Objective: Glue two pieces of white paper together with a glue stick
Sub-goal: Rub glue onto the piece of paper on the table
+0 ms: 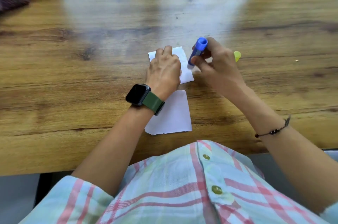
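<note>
- Two papers: far [184, 62], near [172, 116].
- Left hand [164, 70] lies flat on far paper, grasping nothing.
- Right hand [217, 64] grasps glue stick [197, 50], tip on paper.
- Any label is unreadable.

The wood-grain counter [91, 59] lies bare across its far half and whole left side, so a hand could pass there freely. The centre is crowded: the left hand [163, 70] presses on a small white paper piece [186, 70], the right hand [217, 64] tilts a blue glue stick [197, 50] at its right edge. A small yellow cap [237, 56] sits just beyond the right hand. A second white paper piece [173, 116] lies near the counter's front edge, between the forearms.
</note>
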